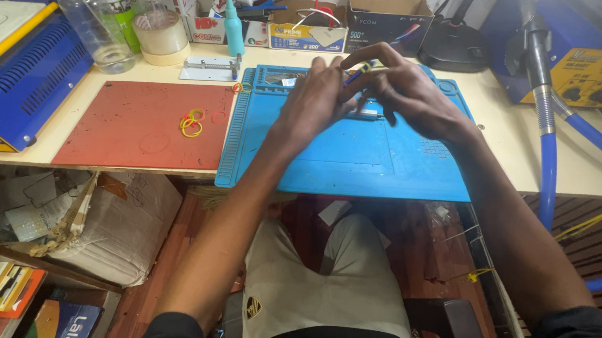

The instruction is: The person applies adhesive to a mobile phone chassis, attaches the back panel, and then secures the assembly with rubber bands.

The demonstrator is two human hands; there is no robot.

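A: Honestly, biggest risk I see is a slip. Both hands work above the blue mat (356, 151), and the thin blue-and-yellow tool (359, 72) sits only in the fingertips of the right hand (412, 98). If the tip skids, it could scratch the flat part (366, 113) lying on the mat below.

B: Grip state?

A: Right hand is curled, thumb and forefinger pinched on the tool, other fingers half bent. Left hand (314, 104) is loosely curled, fingers spread and arched toward the tool; it blocks the view, so I can't tell whether it grips anything.

B: Anything else loose?

A: Rubber bands (192, 124) lie on the red mat (135, 124), just left of the left forearm; a sideways sweep could knock them off the worktop (518, 140). The blue hose (596, 148) runs near the right arm; an elbow could snag it.
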